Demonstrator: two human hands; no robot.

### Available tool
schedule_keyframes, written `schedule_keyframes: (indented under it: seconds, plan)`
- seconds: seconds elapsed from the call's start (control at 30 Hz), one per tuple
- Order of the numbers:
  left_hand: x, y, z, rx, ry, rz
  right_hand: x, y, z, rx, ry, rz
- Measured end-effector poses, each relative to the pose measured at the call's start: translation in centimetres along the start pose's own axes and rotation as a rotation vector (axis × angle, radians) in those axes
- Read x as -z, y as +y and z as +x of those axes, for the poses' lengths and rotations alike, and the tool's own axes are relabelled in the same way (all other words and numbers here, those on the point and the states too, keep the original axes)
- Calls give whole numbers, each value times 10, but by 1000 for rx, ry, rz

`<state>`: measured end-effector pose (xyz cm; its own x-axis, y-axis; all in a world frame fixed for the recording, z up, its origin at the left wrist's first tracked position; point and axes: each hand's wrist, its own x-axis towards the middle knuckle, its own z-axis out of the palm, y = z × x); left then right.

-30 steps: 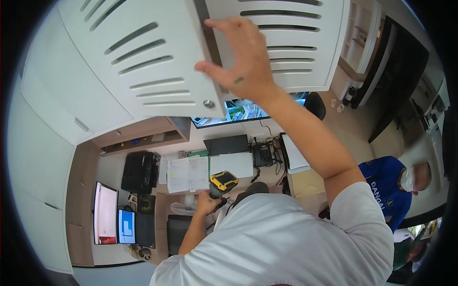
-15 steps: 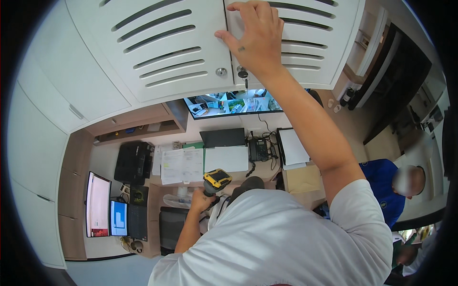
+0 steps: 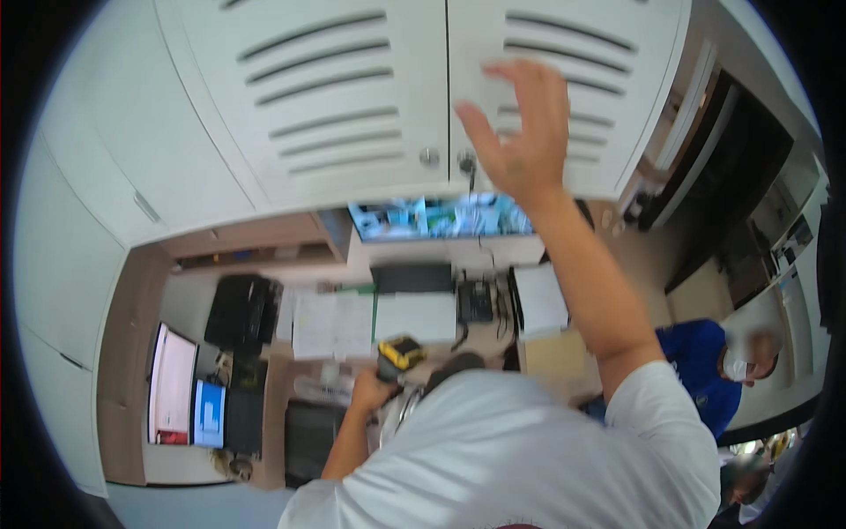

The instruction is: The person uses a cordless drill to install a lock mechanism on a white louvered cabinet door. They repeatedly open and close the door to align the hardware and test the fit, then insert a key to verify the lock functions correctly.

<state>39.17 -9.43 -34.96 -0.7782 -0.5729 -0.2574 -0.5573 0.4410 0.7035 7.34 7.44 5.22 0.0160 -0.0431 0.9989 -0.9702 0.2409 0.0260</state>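
My left hand (image 3: 372,392) is closed around a yellow and black handheld tool (image 3: 403,353), low over the desk. The tool has a grey lower part; its exact kind I cannot make out. My right hand (image 3: 529,145) is raised with fingers spread and nothing in it, in front of the slotted white right cabinet door (image 3: 480,53). Slight motion blur softens it. A lock with a key (image 3: 467,165) sits at that door's lower corner, beside the hand. The left cabinet door (image 3: 352,22) has a round lock (image 3: 429,157). Both doors look closed.
Below the cabinet hangs a wide screen (image 3: 441,219). On the desk are papers (image 3: 333,324), a desk phone (image 3: 475,302) with cables and a black printer (image 3: 240,310). Two lit monitors (image 3: 172,383) stand at left. A person in blue (image 3: 705,353) is at right.
My right hand has come away from the edge of the right cabinet door, its fingers now spread in the air. The whole view has shifted slightly. My left hand keeps hold of the tool.
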Motion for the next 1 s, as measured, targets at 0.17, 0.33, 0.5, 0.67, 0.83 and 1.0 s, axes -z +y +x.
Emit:
schedule_keyframes:
  seconds: [0.17, 0.33, 0.5, 0.67, 0.83, 1.0]
  plan:
    - [-10, -30, 17, -61, -80, -24, 31, -10, -11, -82, -67, 52]
    - [-15, -30, 26, -9, -147, 54, 46, -7, -27, -168, -98, 63]
    - [-1, -10, 18, -69, -168, 35, 54, -7, -33, -186, -123, 79]
    - [15, 25, 3, 30, -187, -3, 60, -8, -36, -210, -113, 113]
    - [-4, -17, 24, -65, -147, 252, 54, 2, -43, -177, -98, 123]
    - [-4, 1, 17, -54, -126, 65, 66, 13, -47, -407, -103, 150]
